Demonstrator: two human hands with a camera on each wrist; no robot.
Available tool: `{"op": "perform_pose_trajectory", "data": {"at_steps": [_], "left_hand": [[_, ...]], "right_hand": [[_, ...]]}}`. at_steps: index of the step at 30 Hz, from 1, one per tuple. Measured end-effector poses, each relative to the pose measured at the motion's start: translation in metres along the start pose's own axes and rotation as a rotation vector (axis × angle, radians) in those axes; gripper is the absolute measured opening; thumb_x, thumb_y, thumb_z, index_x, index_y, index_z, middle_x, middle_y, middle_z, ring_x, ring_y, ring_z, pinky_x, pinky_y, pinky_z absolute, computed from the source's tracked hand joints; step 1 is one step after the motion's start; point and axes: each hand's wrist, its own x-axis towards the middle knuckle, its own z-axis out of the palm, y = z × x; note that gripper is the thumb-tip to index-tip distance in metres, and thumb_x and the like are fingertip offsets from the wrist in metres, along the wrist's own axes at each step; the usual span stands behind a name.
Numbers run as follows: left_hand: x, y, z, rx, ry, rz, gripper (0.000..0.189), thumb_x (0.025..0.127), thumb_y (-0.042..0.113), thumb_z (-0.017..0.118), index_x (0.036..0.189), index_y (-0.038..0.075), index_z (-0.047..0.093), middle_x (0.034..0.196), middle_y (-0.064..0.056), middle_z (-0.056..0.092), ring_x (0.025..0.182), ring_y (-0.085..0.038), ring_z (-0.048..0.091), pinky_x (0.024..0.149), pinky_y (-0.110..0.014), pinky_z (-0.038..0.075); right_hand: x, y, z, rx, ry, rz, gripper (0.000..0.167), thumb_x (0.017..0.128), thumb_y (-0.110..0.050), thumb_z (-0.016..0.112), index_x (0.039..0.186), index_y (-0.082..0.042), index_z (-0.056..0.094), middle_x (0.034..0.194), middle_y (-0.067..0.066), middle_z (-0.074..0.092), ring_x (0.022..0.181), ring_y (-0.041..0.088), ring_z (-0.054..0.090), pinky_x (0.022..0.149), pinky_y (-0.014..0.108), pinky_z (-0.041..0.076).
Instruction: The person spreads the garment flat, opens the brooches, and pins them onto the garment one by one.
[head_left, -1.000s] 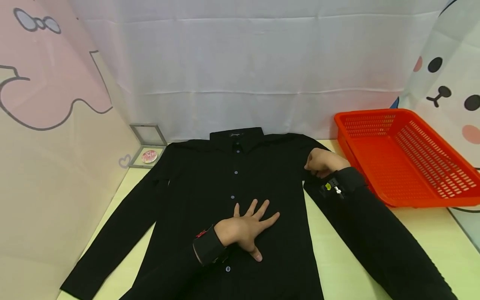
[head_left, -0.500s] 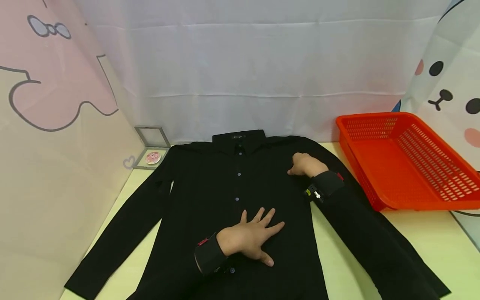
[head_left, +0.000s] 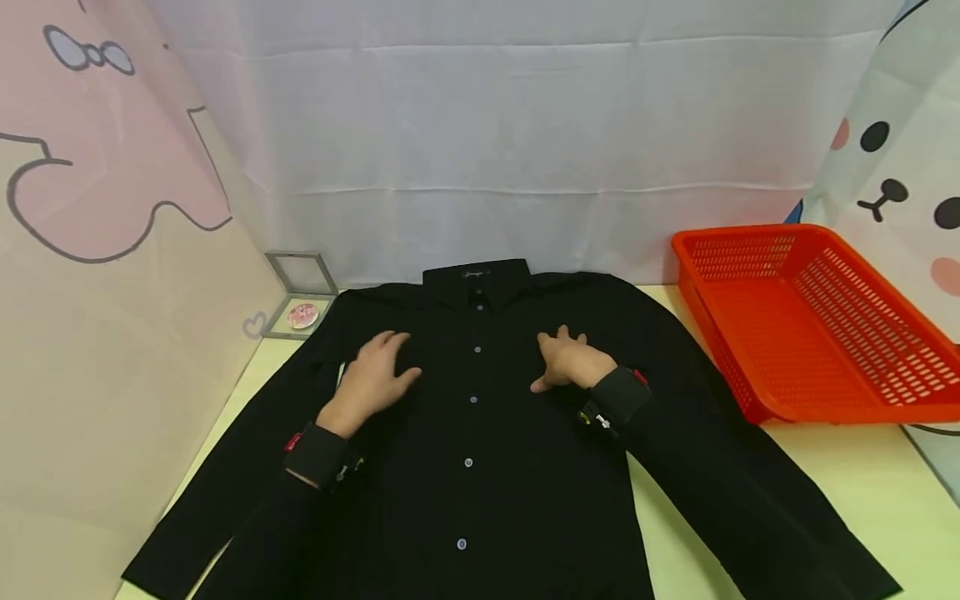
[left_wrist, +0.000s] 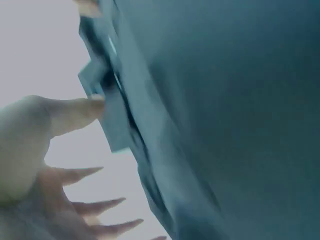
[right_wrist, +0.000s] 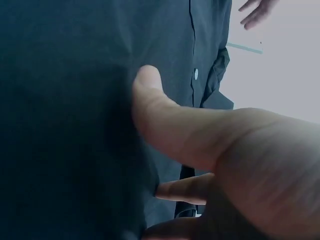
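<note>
A black long-sleeved button-up shirt (head_left: 525, 475) lies flat and front up, its collar (head_left: 476, 271) at the far end and both sleeves spread downward. Over the left chest, my left hand (head_left: 371, 379) hovers with spread fingers, holding nothing; in the left wrist view its thumb and fingers show beside the cloth. My right hand (head_left: 573, 362) is on the right chest, fingers spread. The right wrist view has its thumb (right_wrist: 150, 82) and fingertips right at the fabric, with a faint crease there. Neither hand grips the cloth.
An orange-red plastic basket (head_left: 716, 358) stands at the right, close to the shirt's right sleeve. At the back left, a small grey-framed case (head_left: 302, 260) with a raised lid holds a pink round item (head_left: 303, 316). White cloth hangs behind the pale yellow table (head_left: 832, 467).
My right hand has moved from the right armpit inward to the chest. My left hand has lifted from the shirt's middle and gone up and left. The right sleeve now shows fully spread.
</note>
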Motion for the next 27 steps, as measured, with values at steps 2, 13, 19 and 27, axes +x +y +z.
{"op": "perform_pose_trajectory", "data": {"at_steps": [2,13,19,27], "left_hand": [[-0.002,-0.026,-0.011,-0.001,0.041,-0.173,0.079,0.1,0.037,0.066,0.158,-0.003,0.031,0.157,-0.037,0.031,0.137,-0.059,0.039,0.103,-0.073,0.041],[-0.008,-0.101,-0.039,-0.039,-0.113,-0.37,0.086,0.107,0.053,0.044,0.154,-0.016,0.026,0.147,-0.05,0.031,0.129,-0.067,0.039,0.102,-0.075,0.038],[0.001,-0.094,-0.038,0.06,-0.124,-0.391,0.08,0.107,0.052,0.045,0.155,-0.011,0.032,0.149,-0.05,0.025,0.133,-0.07,0.028,0.104,-0.081,0.028],[0.039,-0.058,-0.012,0.107,-0.168,-0.206,0.07,0.106,0.042,0.055,0.158,-0.001,0.036,0.163,-0.034,0.025,0.151,-0.058,0.017,0.113,-0.082,0.012]], "right_hand": [[0.001,0.0,-0.001,0.006,-0.005,0.005,0.1,0.093,-0.037,0.077,0.165,-0.006,0.016,0.167,0.036,0.005,0.15,0.064,0.011,0.119,0.072,0.023],[-0.001,-0.002,-0.007,-0.034,-0.091,0.065,0.114,0.086,-0.029,0.084,0.167,-0.012,0.006,0.169,0.03,-0.003,0.153,0.059,0.007,0.117,0.072,0.028],[0.001,-0.002,-0.007,-0.017,-0.1,0.061,0.118,0.085,-0.028,0.086,0.167,-0.013,0.004,0.17,0.028,-0.007,0.154,0.057,0.003,0.117,0.069,0.03],[0.002,0.0,-0.006,-0.032,-0.117,0.092,0.12,0.084,-0.03,0.087,0.168,-0.015,0.002,0.17,0.027,-0.008,0.155,0.055,0.002,0.115,0.067,0.034]]}}
